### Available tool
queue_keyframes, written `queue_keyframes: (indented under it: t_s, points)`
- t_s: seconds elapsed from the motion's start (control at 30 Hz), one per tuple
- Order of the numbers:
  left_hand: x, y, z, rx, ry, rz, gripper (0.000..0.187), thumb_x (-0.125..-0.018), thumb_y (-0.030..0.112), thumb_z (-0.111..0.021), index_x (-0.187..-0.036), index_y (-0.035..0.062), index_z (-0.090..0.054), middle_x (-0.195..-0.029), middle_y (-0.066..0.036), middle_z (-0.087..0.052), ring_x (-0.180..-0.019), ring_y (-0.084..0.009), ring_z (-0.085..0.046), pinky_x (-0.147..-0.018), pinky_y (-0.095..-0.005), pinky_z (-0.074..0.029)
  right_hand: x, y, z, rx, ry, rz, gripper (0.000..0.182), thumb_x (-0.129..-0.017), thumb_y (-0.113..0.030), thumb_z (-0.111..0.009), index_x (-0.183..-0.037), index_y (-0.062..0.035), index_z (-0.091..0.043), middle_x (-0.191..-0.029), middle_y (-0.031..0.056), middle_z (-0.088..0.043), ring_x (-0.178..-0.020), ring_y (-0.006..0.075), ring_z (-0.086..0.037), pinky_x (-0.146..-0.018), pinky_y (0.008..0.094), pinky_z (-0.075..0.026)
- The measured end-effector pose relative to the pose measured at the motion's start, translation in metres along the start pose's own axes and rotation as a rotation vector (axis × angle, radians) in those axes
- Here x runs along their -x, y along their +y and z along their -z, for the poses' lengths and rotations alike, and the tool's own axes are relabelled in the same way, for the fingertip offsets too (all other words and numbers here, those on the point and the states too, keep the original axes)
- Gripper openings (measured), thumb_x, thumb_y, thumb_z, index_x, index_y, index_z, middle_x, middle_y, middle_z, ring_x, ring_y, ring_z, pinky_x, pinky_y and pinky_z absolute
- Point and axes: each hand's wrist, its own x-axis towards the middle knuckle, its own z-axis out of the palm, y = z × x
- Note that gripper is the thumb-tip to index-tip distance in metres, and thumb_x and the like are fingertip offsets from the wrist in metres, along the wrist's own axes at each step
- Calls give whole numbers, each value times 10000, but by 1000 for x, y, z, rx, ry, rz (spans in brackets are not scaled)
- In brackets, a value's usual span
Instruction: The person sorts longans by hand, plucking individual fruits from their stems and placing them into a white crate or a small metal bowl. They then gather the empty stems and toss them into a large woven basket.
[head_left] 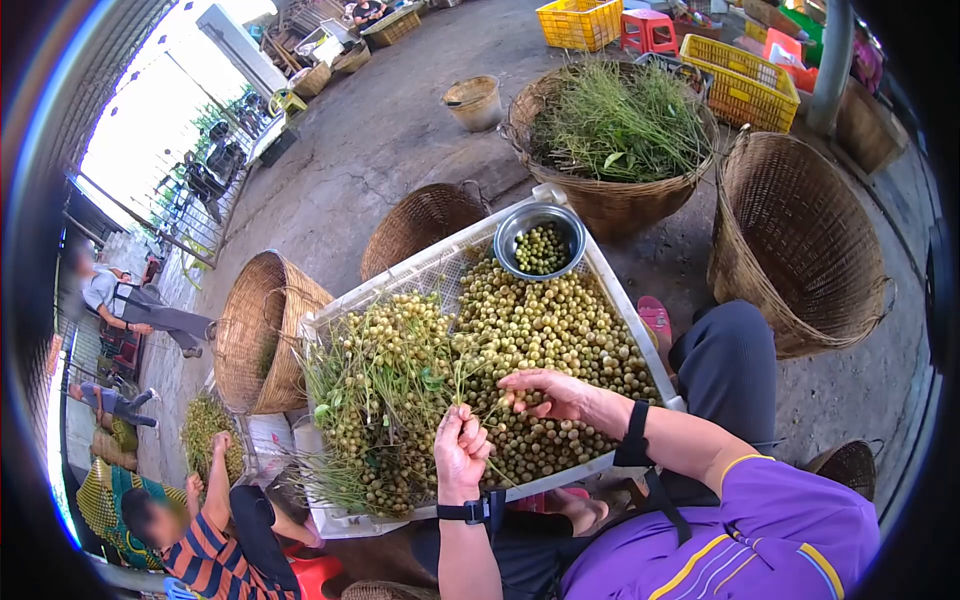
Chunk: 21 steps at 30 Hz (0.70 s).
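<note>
Fruit stems (400, 385), unlabelled, in left hand (460, 450)

Crate (620, 300) floor under fruit (540, 330); blurred face of striped-shirt person (215, 545)

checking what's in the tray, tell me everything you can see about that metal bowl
The metal bowl is round, shiny and silver-coloured, steel by the look of it, with a thin rolled rim. It sits upright at the far corner of the white plastic tray, resting on the heap of loose small yellow-green fruits. It holds a shallow layer of the same fruits. Neither hand touches it.
</note>
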Motion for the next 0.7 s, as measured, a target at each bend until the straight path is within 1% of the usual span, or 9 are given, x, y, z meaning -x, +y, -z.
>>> queue_keyframes:
  t_s: [0.1, 0.23, 0.3, 0.47, 0.5, 0.53, 0.57, 0.63, 0.7]
  points:
    - [1, 5, 5, 21, 11, -9, 196, -953, 266, -420, -899, 95, -497, -519, 59, -266, -411, -48, -194, -381, -208, -162, 12, -2, -21, 288, -37, -121, 331, -911, -297, -472, -1155, -84, -545, -938, 6, -588, -760, 90, -604, -402, 135, -313]
    - [5, 7, -3, -113, 87, -8, 263, -955, 275, -424, -1064, 59, -530, -507, 58, -258, -401, -41, -191, -377, -207, -162, 14, 3, -30, 319, -79, -111, 356, -925, -325, -455, -1179, -88, -531, -992, 19, -581, -769, 95, -612, -391, 133, -325]
    - [7, 6, -3, -167, 70, -14, 253, -956, 260, -423, -1076, 66, -531, -505, 57, -251, -402, -42, -197, -376, -204, -170, 14, 3, -31, 377, -105, -43, 372, -929, -351, -450, -1183, -92, -530, -1000, 26, -582, -775, 99, -615, -384, 128, -329]
    - [11, 4, -5, -269, 24, -34, 220, -949, 188, -436, -1089, 57, -543, -517, 46, -293, -412, -42, -233, -379, -192, -197, 12, 6, -23, 149, -146, -206, 363, -924, -353, -461, -1171, -97, -534, -985, 30, -589, -756, 93, -606, -373, 118, -314]
    - [11, 5, -3, -275, 10, -32, 196, -940, 186, -451, -1054, 57, -545, -549, 37, -336, -423, -59, -304, -382, -205, -255, 9, 10, -19, 146, -148, -195, 351, -918, -341, -479, -1163, -95, -533, -981, 28, -590, -753, 93, -604, -370, 120, -309]
    - [12, 6, -4, -275, 10, -32, 196, -940, 186, -451, -1054, 57, -545, -549, 37, -336, -423, -59, -304, -382, -205, -255, 6, 15, -15, 142, -149, -184, 341, -912, -329, -497, -1155, -93, -531, -976, 25, -591, -750, 93, -603, -366, 122, -304]
    - [13, 7, -5, -305, 32, -32, 180, -935, 187, -458, -1028, 59, -544, -570, 31, -356, -443, -79, -351, -395, -227, -297, 3, 18, -10, 145, -149, -138, 285, -885, -244, -559, -1120, -86, -528, -971, 24, -591, -752, 96, -606, -360, 122, -293]
    - [13, 9, -4, -316, 31, -41, 143, -921, 178, -466, -968, 61, -531, -628, 12, -400, -516, -138, -463, -449, -301, -398, 4, 17, -12, 105, -129, -148, 267, -868, -196, -582, -1104, -85, -526, -959, 27, -597, -745, 95, -609, -366, 127, -299]
    - [13, 7, -2, -307, 47, -47, 141, -918, 170, -458, -965, 57, -527, -633, 7, -404, -522, -140, -466, -456, -300, -396, 7, 15, -17, 66, -107, -157, 258, -851, -148, -604, -1088, -84, -524, -947, 29, -602, -738, 93, -612, -372, 132, -306]
